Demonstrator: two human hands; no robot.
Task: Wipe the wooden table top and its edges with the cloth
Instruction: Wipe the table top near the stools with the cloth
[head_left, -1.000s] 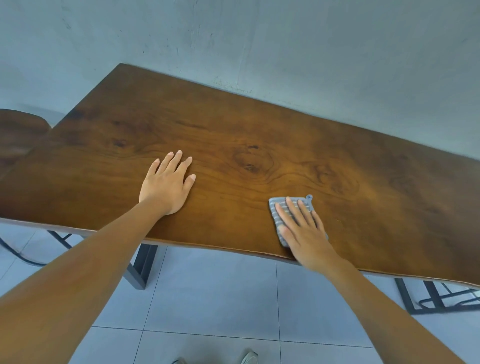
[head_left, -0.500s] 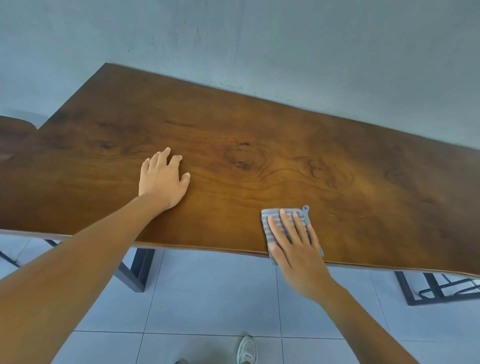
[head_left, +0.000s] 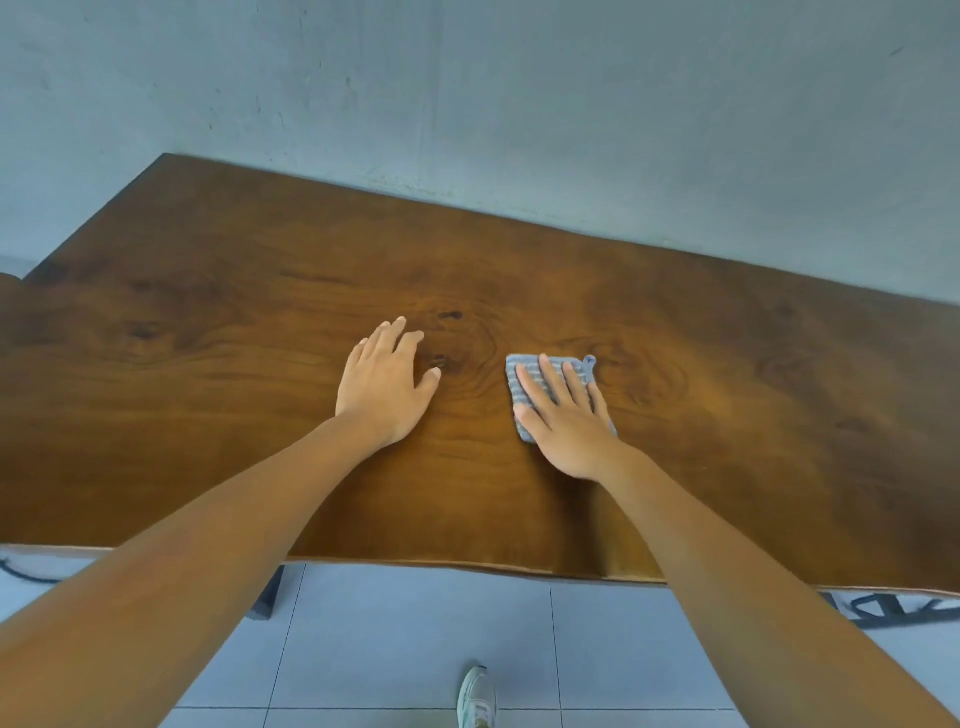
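Grey-blue striped cloth (head_left: 545, 387) sits mid-table, pinned flat under the right hand (head_left: 563, 418), fingers spread across it, pressing rather than gripping. The left hand (head_left: 384, 387) lies open and empty at nine o'clock of the cloth, palm down, bracing on the wooden table (head_left: 208, 364). To wipe well here: keep the palm weight even, sweep in long overlapping strokes toward twelve o'clock and the wall (head_left: 519, 104), then work back to six o'clock (the near edge looks not yet reached).

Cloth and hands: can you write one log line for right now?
right hand: flat on striped cloth | left hand: flat on bare table top | near edge: untouched now
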